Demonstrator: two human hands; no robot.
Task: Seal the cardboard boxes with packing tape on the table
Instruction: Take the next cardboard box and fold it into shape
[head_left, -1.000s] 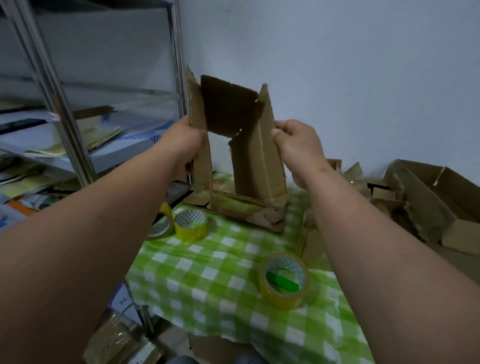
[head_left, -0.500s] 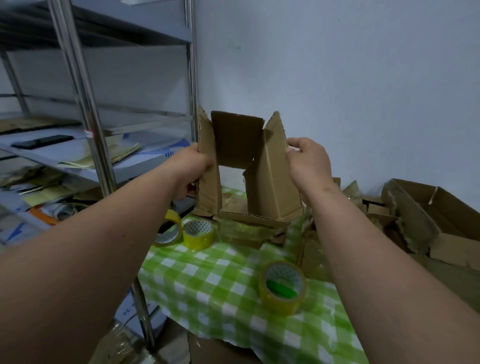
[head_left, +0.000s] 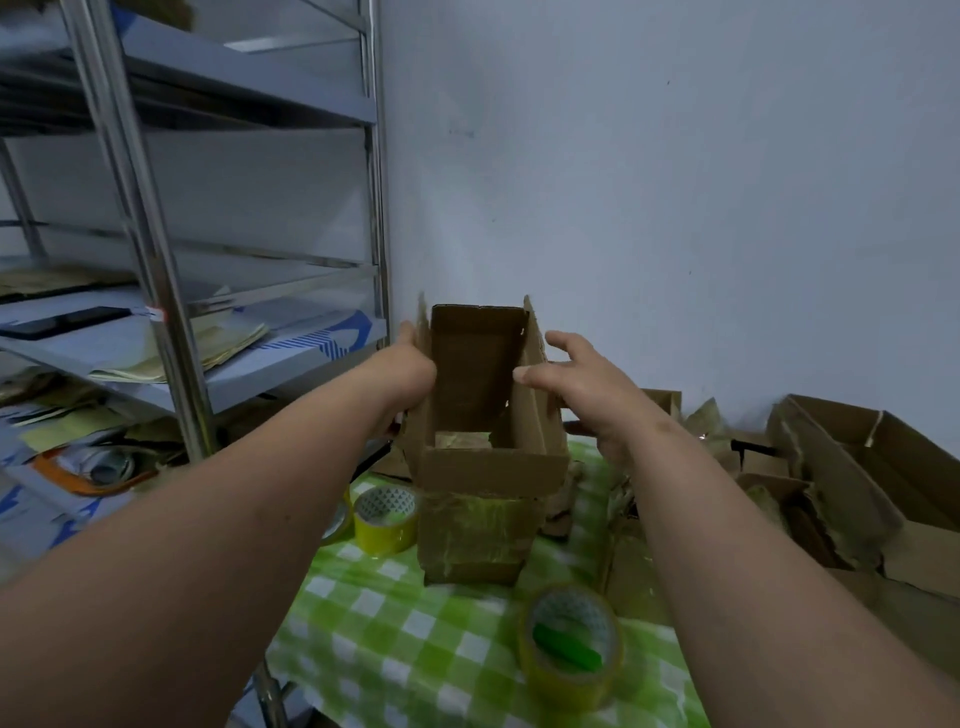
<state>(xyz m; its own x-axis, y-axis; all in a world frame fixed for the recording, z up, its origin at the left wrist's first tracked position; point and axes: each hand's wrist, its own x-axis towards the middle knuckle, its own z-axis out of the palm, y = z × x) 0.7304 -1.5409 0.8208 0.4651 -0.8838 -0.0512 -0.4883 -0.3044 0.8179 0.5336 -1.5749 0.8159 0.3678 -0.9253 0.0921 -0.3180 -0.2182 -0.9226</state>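
Our left hand (head_left: 410, 374) grips the box (head_left: 480, 467) flap; our right hand (head_left: 576, 384), fingers spread, touches the other flap.

Bkgd: plain pale blue-grey wall (head_left: 675, 182) fills upper right of frame, few faint marks, no fixtures. Left side: metal shelving rack (head_left: 140, 249) w/ chrome uprights, grey shelves. Mid-left shelf holds yellowish papers (head_left: 208, 348) and a dark flat item (head_left: 67, 319), type unclear. Lower left shelf: cluttered papers, orange loop, details blurred. Lighting dim, even, cool; no hard shadows. Floor barely visible at bottom centre.
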